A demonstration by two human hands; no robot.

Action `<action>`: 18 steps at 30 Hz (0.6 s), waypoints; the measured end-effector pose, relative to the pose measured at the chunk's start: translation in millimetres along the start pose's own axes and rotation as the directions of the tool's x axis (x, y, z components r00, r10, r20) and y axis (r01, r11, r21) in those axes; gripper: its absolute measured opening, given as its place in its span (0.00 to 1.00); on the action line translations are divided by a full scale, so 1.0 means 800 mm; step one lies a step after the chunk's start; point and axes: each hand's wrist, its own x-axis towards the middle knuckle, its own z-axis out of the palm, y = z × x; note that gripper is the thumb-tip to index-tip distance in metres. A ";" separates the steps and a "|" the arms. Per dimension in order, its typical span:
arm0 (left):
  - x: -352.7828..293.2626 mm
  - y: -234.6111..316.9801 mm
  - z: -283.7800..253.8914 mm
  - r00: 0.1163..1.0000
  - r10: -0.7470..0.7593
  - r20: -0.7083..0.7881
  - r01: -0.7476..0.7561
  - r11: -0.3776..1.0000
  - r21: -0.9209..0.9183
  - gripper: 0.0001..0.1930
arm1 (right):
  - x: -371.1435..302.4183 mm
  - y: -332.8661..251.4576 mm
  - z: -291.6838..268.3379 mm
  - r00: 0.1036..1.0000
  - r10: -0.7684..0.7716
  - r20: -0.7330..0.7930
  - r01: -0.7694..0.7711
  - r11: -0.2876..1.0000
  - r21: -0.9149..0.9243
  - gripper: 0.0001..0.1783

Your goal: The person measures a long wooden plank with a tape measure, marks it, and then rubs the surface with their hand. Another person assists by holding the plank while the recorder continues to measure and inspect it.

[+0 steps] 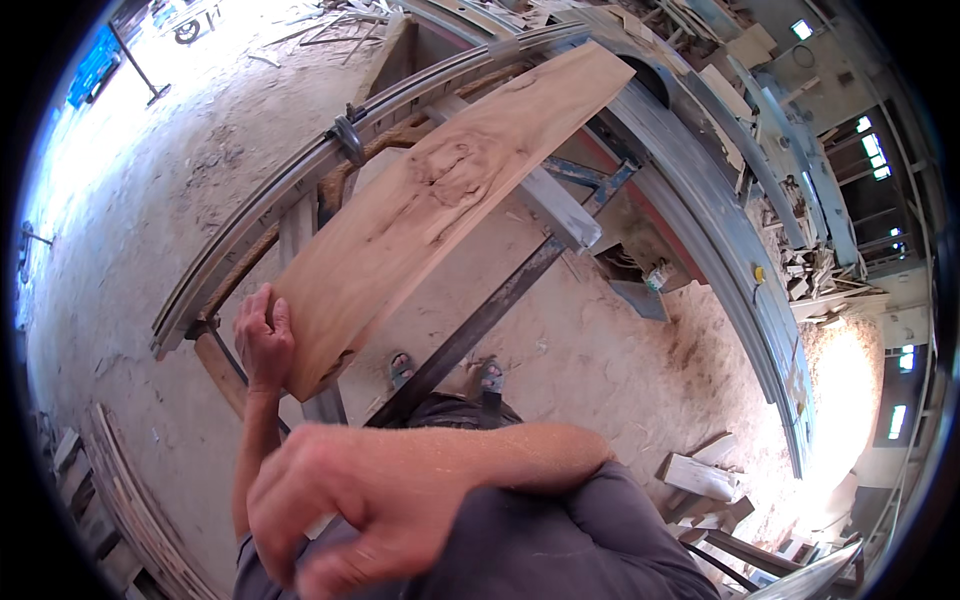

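Observation:
A long wooden board with dark knots and cracks lies slantwise across a metal frame, its far end on the saw table. My left hand grips the board's left edge at its near end, the fingers bent against the wood. Close before my body is my right hand, slightly blurred, apart from the board. Its fingers bend loosely with a gap to the thumb, and nothing shows in them.
A curved-looking metal rail with a clamp runs along the left. A dark steel bar crosses below the board near my feet. Scrap wood lies at the lower right, and stacked strips at the lower left.

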 end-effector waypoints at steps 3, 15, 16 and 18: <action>0.001 -0.003 0.002 1.000 0.007 -0.016 -0.007 1.000 0.020 0.17 | 0.001 0.038 -0.022 0.986 0.023 -0.165 -0.107 0.849 -0.518 0.11; 0.005 -0.002 0.006 0.996 0.013 -0.085 -0.014 1.000 -0.013 0.16 | -0.066 0.181 -0.203 0.869 0.036 -0.494 -0.491 -0.058 -0.869 0.33; 0.005 -0.005 0.003 0.994 0.030 -0.108 -0.032 0.999 -0.010 0.15 | -0.064 0.179 -0.212 0.891 0.044 -0.452 -0.448 -0.079 -0.891 0.33; 0.007 0.001 -0.007 0.998 0.011 -0.069 -0.012 1.000 -0.014 0.16 | -0.059 0.174 -0.224 0.873 0.067 -0.483 -0.467 -0.163 -0.869 0.32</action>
